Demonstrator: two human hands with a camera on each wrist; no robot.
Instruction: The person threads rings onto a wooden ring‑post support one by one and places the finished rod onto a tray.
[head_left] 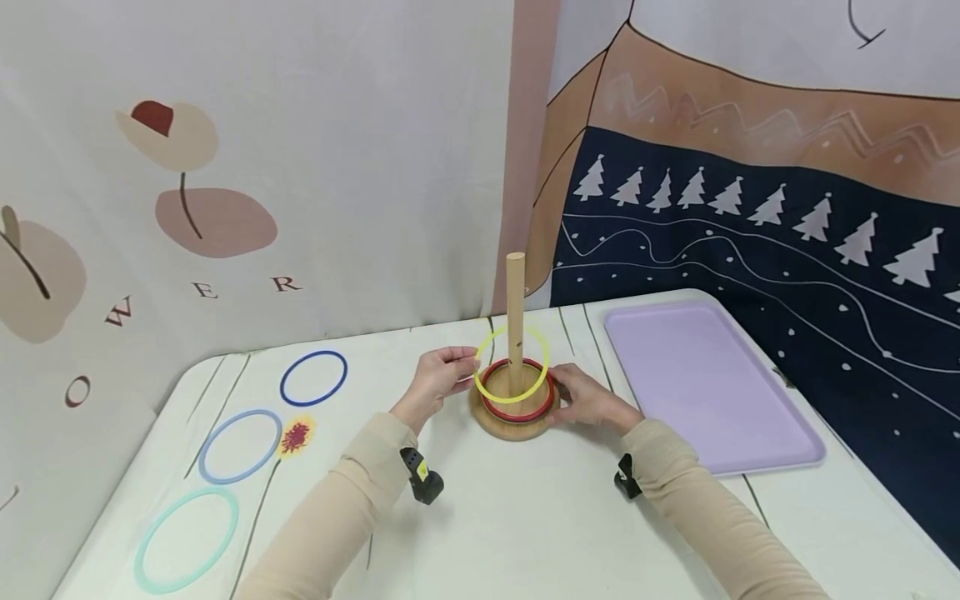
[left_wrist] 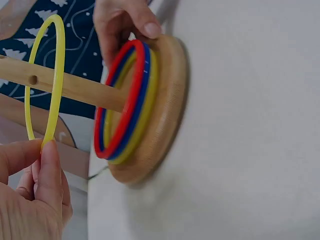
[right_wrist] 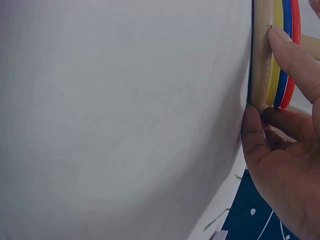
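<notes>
My left hand (head_left: 438, 382) pinches a thin yellow ring (left_wrist: 59, 70) between thumb and fingertips. This ring is around the upright wooden peg (head_left: 515, 292), above the stacked rings and apart from them. At the foot of the peg lie a red ring (left_wrist: 131, 102), a blue ring (left_wrist: 145, 75) and a lower yellow ring (left_wrist: 151, 87), stacked on the round wooden base (left_wrist: 172, 90) of the peg stand. On the stand's right side, my right hand (head_left: 588, 398) grips the base's edge, thumb on top and fingers at its rim in the right wrist view.
To the left, a dark blue ring (head_left: 313, 354), a light blue ring (head_left: 206, 454) and a mint ring (head_left: 142, 550) lie flat on the white table (head_left: 510, 517). A purple tray (head_left: 720, 392) lies at the right. Printed curtains hang behind the table.
</notes>
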